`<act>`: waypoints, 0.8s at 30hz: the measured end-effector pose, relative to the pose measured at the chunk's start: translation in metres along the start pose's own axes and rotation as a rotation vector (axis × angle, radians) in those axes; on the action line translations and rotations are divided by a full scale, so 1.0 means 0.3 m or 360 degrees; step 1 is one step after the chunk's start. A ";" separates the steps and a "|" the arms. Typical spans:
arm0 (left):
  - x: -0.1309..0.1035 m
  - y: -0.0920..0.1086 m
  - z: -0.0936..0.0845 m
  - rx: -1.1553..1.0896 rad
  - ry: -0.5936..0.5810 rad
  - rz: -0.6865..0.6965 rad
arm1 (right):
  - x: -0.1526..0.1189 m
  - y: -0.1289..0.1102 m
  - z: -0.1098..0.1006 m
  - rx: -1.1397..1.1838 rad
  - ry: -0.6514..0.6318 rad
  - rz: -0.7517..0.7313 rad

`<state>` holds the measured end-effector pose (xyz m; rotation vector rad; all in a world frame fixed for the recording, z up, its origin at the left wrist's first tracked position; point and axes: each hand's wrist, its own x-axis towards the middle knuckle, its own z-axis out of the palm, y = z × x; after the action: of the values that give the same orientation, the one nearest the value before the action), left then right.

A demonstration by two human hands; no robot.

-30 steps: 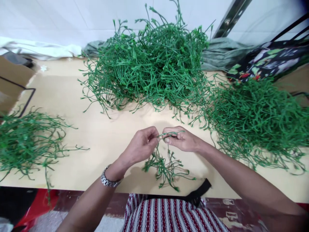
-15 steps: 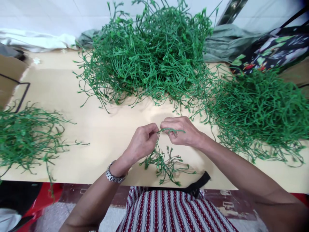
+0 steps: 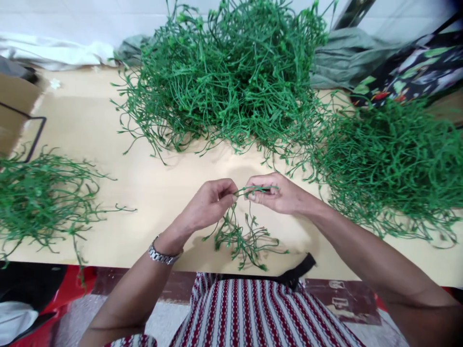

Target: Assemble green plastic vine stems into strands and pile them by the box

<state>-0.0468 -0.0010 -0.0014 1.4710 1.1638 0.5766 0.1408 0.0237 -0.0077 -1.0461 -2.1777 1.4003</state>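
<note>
Close together above the worktop [image 3: 159, 188], the 2 hands met over a thin green stem [image 3: 258, 189]. The left hand [image 3: 211, 202] pinched its end narrowly between thumb and fingers [image 3: 227, 185], while the right hand [image 3: 277, 195] had its fingers curled around the rest, which lay across them; how firmly that hand gripped, I could not tell. Just below hung or lay a small cluster [image 3: 240, 236] of similar stems, with strands reaching up toward both hands; whether they joined the held piece was unclear.

The likeliest trouble, as I judged it, was a slip: so slender a stem offered little to grasp, and an uneven pull could have popped it from the pinch or bent it. The strands dangling beneath might have snagged each other, since their ends forked and crossed. The black strap [image 3: 300, 270] at the near edge sat close enough to catch a stray tip. At the left, a few stems of the left heap [image 3: 47, 193] drooped over the edge, where a passing sleeve could have dragged them down.
</note>
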 end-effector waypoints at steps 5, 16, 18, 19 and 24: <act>0.005 0.017 0.004 0.0192 -0.0092 0.0070 | -0.001 -0.007 0.002 -0.0120 0.0035 -0.0150; 0.011 0.019 0.016 0.0574 -0.0273 0.0166 | 0.012 0.015 -0.014 -0.0136 -0.0442 -0.0238; 0.010 0.025 0.012 0.0418 -0.0349 0.0154 | 0.017 0.030 -0.011 0.0108 -0.0499 -0.0195; 0.010 0.027 0.010 0.0311 -0.0381 0.0147 | 0.017 0.037 -0.005 0.0243 -0.0503 -0.0179; 0.010 0.033 0.006 -0.0195 -0.0418 0.0028 | 0.008 0.063 0.039 0.0845 -0.0397 -0.0172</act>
<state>-0.0408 0.0018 0.0068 1.4059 0.8962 0.4433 0.1395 0.0226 -0.0300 -0.5765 -1.8113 1.9877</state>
